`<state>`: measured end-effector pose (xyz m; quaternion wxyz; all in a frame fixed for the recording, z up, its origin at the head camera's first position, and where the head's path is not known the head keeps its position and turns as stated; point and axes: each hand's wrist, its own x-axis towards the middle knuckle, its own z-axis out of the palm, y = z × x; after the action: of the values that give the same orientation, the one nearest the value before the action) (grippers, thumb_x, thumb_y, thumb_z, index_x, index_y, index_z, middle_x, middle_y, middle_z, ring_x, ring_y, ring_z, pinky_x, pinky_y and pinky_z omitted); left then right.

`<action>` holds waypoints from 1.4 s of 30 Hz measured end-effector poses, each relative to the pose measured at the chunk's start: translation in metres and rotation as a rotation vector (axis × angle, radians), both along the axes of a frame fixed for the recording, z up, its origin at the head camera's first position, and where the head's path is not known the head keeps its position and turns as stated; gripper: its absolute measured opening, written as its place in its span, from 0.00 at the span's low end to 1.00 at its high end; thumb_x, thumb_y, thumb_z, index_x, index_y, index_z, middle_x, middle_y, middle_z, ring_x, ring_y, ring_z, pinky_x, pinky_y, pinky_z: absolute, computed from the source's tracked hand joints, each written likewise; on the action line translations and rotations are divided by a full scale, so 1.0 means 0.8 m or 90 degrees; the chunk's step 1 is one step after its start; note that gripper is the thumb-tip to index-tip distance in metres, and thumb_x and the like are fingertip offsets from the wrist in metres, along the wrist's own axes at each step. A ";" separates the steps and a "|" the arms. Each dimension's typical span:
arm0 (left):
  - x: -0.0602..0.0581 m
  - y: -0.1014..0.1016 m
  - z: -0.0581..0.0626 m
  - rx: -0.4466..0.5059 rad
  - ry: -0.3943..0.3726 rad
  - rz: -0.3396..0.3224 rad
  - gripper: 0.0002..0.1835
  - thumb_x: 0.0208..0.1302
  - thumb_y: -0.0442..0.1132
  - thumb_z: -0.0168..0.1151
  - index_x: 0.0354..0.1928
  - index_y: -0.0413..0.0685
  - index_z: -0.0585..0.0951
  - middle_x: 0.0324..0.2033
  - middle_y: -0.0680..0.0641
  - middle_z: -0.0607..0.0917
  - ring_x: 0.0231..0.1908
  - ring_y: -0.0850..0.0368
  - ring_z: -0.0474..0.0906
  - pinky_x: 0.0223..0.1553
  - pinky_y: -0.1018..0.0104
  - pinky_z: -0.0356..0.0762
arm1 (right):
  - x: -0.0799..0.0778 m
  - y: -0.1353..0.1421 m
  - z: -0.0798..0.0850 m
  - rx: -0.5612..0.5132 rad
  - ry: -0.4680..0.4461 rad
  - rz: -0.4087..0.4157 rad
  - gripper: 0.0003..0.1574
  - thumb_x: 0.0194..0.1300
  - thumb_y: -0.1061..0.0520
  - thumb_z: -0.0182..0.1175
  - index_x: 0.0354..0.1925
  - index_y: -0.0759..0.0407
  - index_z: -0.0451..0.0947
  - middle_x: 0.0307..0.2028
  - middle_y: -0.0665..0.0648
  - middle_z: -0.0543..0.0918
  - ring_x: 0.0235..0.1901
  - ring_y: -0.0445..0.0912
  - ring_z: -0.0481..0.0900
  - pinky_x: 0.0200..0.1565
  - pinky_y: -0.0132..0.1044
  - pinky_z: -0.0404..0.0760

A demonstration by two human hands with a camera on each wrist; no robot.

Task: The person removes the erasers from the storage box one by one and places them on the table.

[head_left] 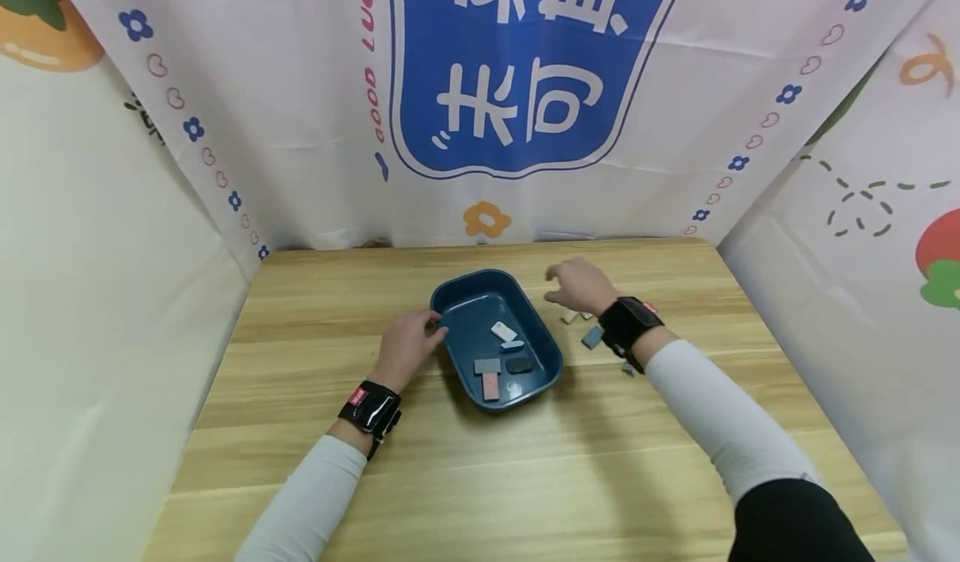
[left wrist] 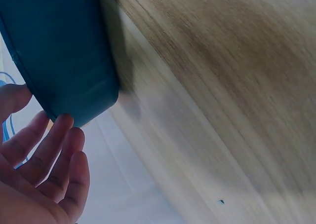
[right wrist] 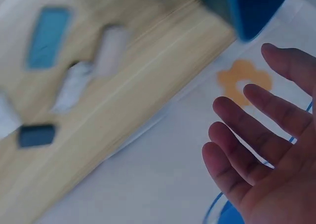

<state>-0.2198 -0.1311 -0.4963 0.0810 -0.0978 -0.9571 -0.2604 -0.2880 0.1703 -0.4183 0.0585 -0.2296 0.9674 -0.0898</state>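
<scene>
A dark blue tray (head_left: 542, 330) with rounded corners stands mid-table. My left hand (head_left: 408, 345) pinches its left rim between thumb and fingers; the left wrist view shows the fingertips (left wrist: 63, 120) against the outer wall. Inside lie small rectangular pieces: a white one (head_left: 504, 332), a pale blue one (head_left: 512, 346), a black one (head_left: 519, 365), a grey one (head_left: 487, 367) and a pink one (head_left: 491, 387). Right of the tray, my right hand (head_left: 583, 285) hovers with fingers spread and relaxed, holding nothing. Near it lies a blue piece (right wrist: 48, 37) on the table.
More small pieces lie right of the tray, partly under the right arm in the head view: a pale pinkish one (right wrist: 111, 51), a whitish one (right wrist: 72, 87) and a dark one (right wrist: 37, 135). A printed cloth (head_left: 315, 128) hangs behind the wooden table (head_left: 337, 295).
</scene>
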 end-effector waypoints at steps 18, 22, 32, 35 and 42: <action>0.000 0.005 0.004 -0.012 0.010 -0.005 0.13 0.61 0.43 0.68 0.44 0.43 0.85 0.37 0.45 0.88 0.36 0.54 0.84 0.36 0.61 0.81 | 0.015 -0.144 -0.085 0.159 -0.037 -0.013 0.08 0.69 0.58 0.56 0.34 0.59 0.80 0.32 0.59 0.81 0.31 0.51 0.80 0.32 0.47 0.81; -0.001 0.003 0.002 -0.004 -0.005 0.006 0.13 0.61 0.43 0.68 0.44 0.43 0.85 0.38 0.46 0.88 0.36 0.54 0.83 0.36 0.62 0.81 | 0.017 -0.148 -0.083 0.177 -0.041 -0.009 0.08 0.69 0.60 0.56 0.39 0.61 0.81 0.39 0.62 0.84 0.38 0.54 0.82 0.39 0.49 0.83; 0.000 -0.002 -0.001 0.005 -0.004 0.013 0.13 0.61 0.43 0.68 0.44 0.43 0.85 0.39 0.46 0.88 0.39 0.52 0.84 0.38 0.59 0.82 | 0.007 -0.134 -0.067 0.069 0.000 0.032 0.05 0.64 0.59 0.60 0.39 0.58 0.81 0.34 0.57 0.84 0.33 0.49 0.81 0.34 0.43 0.81; 0.001 -0.002 -0.002 0.004 -0.007 0.010 0.13 0.61 0.42 0.68 0.44 0.43 0.85 0.39 0.45 0.88 0.39 0.52 0.83 0.39 0.59 0.82 | 0.003 -0.106 -0.037 0.007 0.010 -0.001 0.11 0.59 0.58 0.64 0.41 0.60 0.80 0.35 0.58 0.85 0.34 0.51 0.82 0.34 0.43 0.81; 0.002 0.000 0.001 0.008 -0.011 0.016 0.13 0.62 0.43 0.67 0.45 0.43 0.85 0.40 0.45 0.87 0.40 0.51 0.83 0.41 0.57 0.81 | -0.005 -0.019 -0.019 -0.018 -0.019 -0.086 0.18 0.61 0.57 0.61 0.49 0.63 0.81 0.42 0.64 0.86 0.38 0.55 0.83 0.40 0.49 0.82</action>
<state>-0.2184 -0.1314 -0.4955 0.0768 -0.0827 -0.9572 -0.2666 -0.2923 0.1547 -0.4337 0.0634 -0.1634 0.9783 -0.1109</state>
